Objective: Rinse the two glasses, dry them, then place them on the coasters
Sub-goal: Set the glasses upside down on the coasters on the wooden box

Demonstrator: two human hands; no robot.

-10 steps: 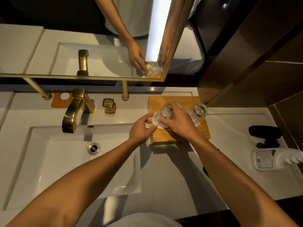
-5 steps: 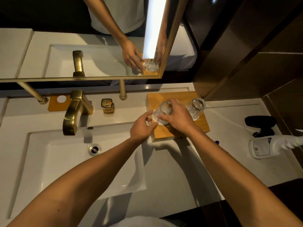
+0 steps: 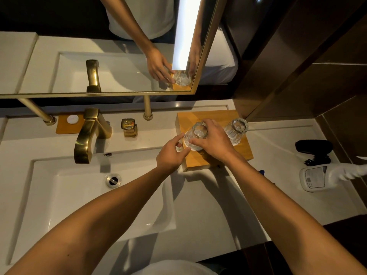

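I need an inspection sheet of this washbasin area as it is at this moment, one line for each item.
Surface: white counter with sunken basin.
Job's things: two glasses upside down on wooden tray; left glass on white coaster, right glass standing free.
Clutter: white spray bottle lying down, black object, small tray.
Grippers: right hand grips left glass; left hand open, fingertips at coaster.
Cables: nothing seen.
Surroundings: brass faucet, mirror, dark wall panels.
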